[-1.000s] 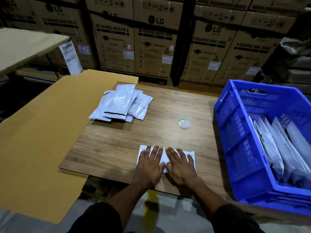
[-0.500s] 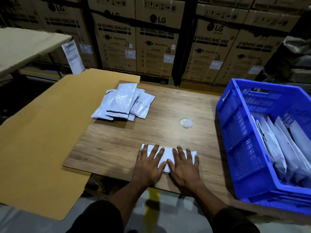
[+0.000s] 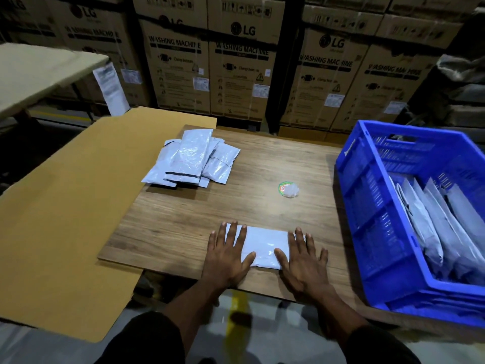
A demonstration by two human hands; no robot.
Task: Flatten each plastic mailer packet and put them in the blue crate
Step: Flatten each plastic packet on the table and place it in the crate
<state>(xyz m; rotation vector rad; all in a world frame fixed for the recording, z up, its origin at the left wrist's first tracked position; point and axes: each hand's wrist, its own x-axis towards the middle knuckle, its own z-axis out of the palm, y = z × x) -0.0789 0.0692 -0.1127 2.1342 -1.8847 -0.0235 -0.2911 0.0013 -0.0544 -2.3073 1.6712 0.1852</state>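
A white plastic mailer packet [image 3: 265, 245] lies flat near the front edge of the wooden board [image 3: 183, 227]. My left hand [image 3: 228, 253] presses on its left end with straight, spread fingers. My right hand [image 3: 301, 258] presses on its right end the same way. The packet's middle shows between the hands. A pile of several grey-white mailer packets [image 3: 191, 158] sits at the board's far left. The blue crate [image 3: 367, 206] stands at the right and holds several packets [image 3: 441, 227] leaning on edge.
A round green sticker with a crumpled bit of clear plastic [image 3: 288, 189] lies mid-board. A large brown cardboard sheet [image 3: 60, 206] spreads to the left. Stacked washing-machine cartons [image 3: 236, 61] line the back. A pale table [image 3: 31, 72] stands at far left.
My hands have slid apart from the packet's middle out to its two ends, uncovering the centre. The packet has stayed in place.
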